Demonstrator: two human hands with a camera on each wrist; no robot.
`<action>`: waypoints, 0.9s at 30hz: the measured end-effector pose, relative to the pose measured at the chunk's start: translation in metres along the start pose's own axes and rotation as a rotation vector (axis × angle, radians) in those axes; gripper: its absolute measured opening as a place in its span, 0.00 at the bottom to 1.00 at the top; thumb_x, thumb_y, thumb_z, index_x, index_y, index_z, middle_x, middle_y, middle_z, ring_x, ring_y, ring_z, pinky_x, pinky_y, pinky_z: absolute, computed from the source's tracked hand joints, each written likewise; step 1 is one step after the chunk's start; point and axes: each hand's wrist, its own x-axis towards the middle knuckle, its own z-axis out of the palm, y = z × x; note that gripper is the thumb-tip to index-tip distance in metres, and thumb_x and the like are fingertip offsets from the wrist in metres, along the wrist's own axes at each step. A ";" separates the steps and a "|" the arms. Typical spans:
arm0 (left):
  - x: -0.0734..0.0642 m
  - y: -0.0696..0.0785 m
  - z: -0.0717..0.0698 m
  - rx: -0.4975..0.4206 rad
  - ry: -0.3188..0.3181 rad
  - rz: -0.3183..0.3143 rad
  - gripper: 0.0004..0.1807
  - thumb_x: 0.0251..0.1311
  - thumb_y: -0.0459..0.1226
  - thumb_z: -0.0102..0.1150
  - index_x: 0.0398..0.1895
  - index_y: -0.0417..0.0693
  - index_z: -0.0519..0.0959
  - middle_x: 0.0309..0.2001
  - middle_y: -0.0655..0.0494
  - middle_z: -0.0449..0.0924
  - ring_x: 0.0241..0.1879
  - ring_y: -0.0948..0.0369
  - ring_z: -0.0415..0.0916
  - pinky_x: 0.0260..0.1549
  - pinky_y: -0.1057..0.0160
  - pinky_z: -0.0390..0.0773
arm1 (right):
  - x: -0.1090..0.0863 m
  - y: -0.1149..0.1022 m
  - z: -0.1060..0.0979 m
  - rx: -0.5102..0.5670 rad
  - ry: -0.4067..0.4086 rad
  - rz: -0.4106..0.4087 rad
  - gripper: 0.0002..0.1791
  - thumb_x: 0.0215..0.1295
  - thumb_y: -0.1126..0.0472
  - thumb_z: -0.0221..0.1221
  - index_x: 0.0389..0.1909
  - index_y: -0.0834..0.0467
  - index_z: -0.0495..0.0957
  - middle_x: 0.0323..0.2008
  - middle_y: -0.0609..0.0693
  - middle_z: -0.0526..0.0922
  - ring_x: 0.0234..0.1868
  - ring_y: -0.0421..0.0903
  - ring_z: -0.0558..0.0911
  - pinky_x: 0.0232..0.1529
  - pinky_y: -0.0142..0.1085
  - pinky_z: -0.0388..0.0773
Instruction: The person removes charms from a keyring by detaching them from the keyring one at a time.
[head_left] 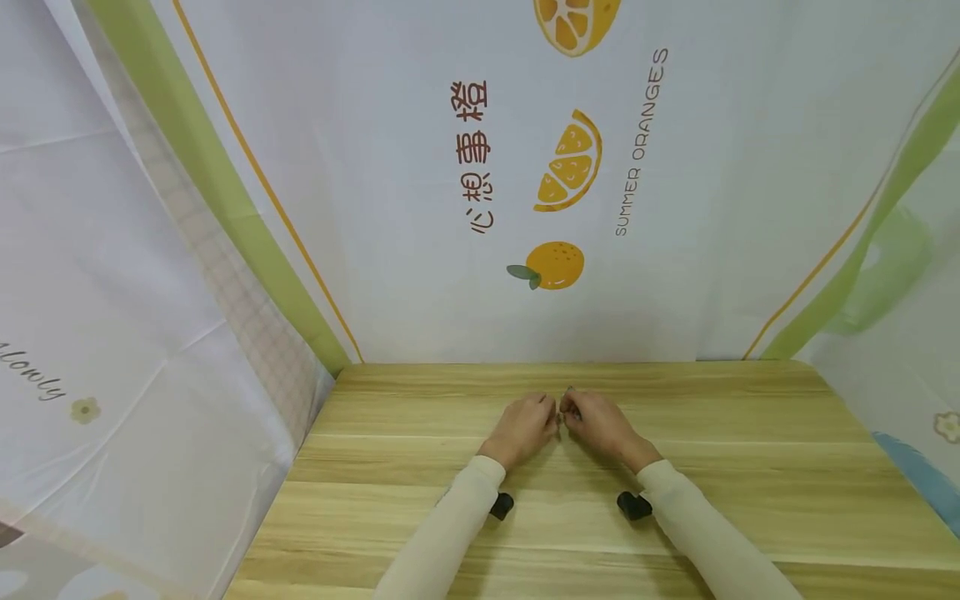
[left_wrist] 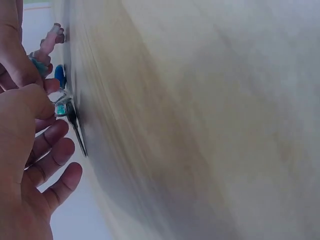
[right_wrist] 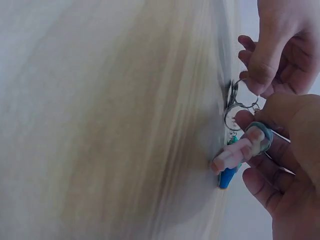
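Observation:
Both hands meet over the wooden table [head_left: 720,467], fingertips close together. My left hand [head_left: 522,429] pinches a metal key ring [right_wrist: 235,112] between thumb and finger. A dark pointed key [left_wrist: 75,127] hangs beside its fingers in the left wrist view. My right hand [head_left: 600,427] holds a small pink figurine charm [right_wrist: 242,150] with a teal part, its thumb and finger at the metal link joining the charm to the rings. A blue charm [right_wrist: 228,176] hangs behind the figurine. The fingers partly hide the rings and links.
A white curtain [head_left: 397,208] printed with oranges rises behind the table's far edge, with more printed cloth at both sides. Black wrist-worn pieces [head_left: 634,506] jut inward below the cuffs.

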 end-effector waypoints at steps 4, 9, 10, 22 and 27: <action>0.001 -0.003 -0.001 -0.054 -0.008 -0.029 0.03 0.75 0.35 0.61 0.40 0.48 0.79 0.38 0.57 0.81 0.36 0.65 0.77 0.34 0.70 0.79 | 0.000 -0.001 -0.001 0.012 -0.004 0.002 0.03 0.71 0.66 0.66 0.41 0.55 0.83 0.37 0.48 0.87 0.38 0.44 0.84 0.41 0.41 0.84; 0.000 -0.007 -0.001 -0.120 -0.004 -0.043 0.03 0.76 0.34 0.60 0.47 0.45 0.80 0.43 0.53 0.83 0.41 0.62 0.81 0.39 0.69 0.82 | 0.001 -0.002 -0.001 0.045 -0.002 0.009 0.05 0.69 0.66 0.69 0.40 0.54 0.83 0.37 0.47 0.86 0.38 0.42 0.83 0.41 0.40 0.83; -0.001 -0.008 0.000 -0.130 0.002 -0.039 0.03 0.76 0.34 0.60 0.48 0.45 0.80 0.44 0.53 0.83 0.42 0.62 0.81 0.39 0.69 0.82 | 0.001 -0.002 0.000 0.046 0.002 0.008 0.05 0.69 0.66 0.69 0.40 0.54 0.84 0.37 0.47 0.86 0.38 0.41 0.83 0.41 0.40 0.83; -0.001 -0.015 -0.002 -0.298 0.051 -0.085 0.05 0.79 0.33 0.55 0.47 0.45 0.80 0.44 0.54 0.83 0.39 0.65 0.77 0.37 0.70 0.80 | 0.003 -0.005 -0.003 0.067 -0.001 0.011 0.03 0.72 0.66 0.67 0.42 0.55 0.86 0.38 0.47 0.88 0.37 0.40 0.84 0.39 0.38 0.83; -0.003 -0.017 -0.003 -0.294 0.100 -0.044 0.05 0.78 0.33 0.56 0.49 0.44 0.81 0.43 0.54 0.84 0.38 0.65 0.77 0.37 0.70 0.80 | 0.005 -0.008 -0.007 0.072 0.004 0.008 0.03 0.72 0.66 0.67 0.42 0.56 0.87 0.38 0.47 0.89 0.37 0.40 0.84 0.39 0.38 0.83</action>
